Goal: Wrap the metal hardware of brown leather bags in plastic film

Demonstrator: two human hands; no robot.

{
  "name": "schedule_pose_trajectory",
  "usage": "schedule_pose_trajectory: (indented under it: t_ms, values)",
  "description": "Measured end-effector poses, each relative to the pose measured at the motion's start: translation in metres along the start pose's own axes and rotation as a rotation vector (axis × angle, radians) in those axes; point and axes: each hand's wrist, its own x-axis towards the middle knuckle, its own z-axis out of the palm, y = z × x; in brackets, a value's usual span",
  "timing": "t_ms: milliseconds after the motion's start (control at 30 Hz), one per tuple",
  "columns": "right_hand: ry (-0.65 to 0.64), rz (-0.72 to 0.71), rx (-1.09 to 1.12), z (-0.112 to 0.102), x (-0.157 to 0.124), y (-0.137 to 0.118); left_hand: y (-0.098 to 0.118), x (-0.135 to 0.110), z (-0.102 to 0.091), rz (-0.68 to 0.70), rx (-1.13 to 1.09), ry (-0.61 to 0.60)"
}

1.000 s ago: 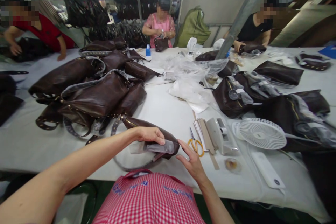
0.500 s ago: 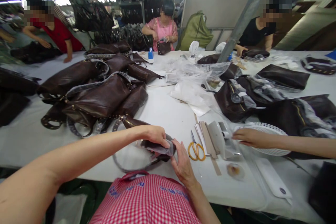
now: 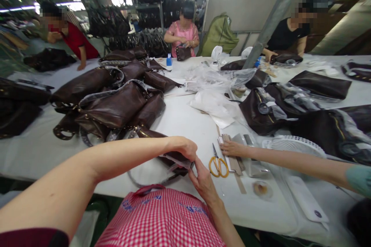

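My left hand (image 3: 184,147) is closed over the top of a small dark brown leather piece wrapped in clear film (image 3: 176,159), close to the table's near edge. My right hand (image 3: 203,179) pinches the same piece from below and the right. A thin grey strap (image 3: 145,181) loops on the table under it. Beside my right hand lie yellow-handled scissors (image 3: 218,164).
A co-worker's hand (image 3: 232,148) reaches in from the right onto flat strips and a tool (image 3: 239,150) by the scissors. A white fan (image 3: 292,146) lies behind that arm. Brown leather bags (image 3: 116,104) are heaped at the left, more bags (image 3: 269,110) and plastic wrap at the right. Three people work across the table.
The co-worker's arm has come in from the right and moved left to the strips beside the scissors. My right hand has closed onto the wrapped piece under my left hand.
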Motion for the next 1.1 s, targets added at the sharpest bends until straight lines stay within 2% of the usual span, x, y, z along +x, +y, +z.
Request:
schedule_pose_trajectory:
  t_ms: [167, 333, 433, 567, 767, 967, 1100]
  values:
    - [0.000, 0.060, 0.023, 0.000, -0.002, -0.001, -0.001, -0.002, -0.002, 0.010, -0.014, 0.007]
    - [0.060, 0.031, -0.012, 0.006, -0.005, 0.004, -0.026, -0.018, -0.004, -0.024, -0.328, -0.012]
    - [0.090, 0.033, -0.039, 0.007, -0.005, 0.005, -0.040, -0.022, -0.001, 0.018, -0.381, -0.058]
    - [0.076, 0.037, -0.047, 0.007, -0.004, 0.005, -0.047, -0.022, 0.005, 0.034, -0.379, -0.029]
    - [0.050, 0.069, -0.011, 0.004, 0.000, -0.001, -0.029, -0.025, 0.005, 0.023, -0.229, 0.038]
    - [0.020, 0.110, 0.023, 0.002, 0.001, -0.003, -0.005, -0.023, 0.002, -0.071, 0.013, 0.046]
    - [-0.005, 0.180, 0.049, 0.000, 0.001, -0.003, 0.015, -0.014, 0.009, -0.126, 0.073, 0.097]
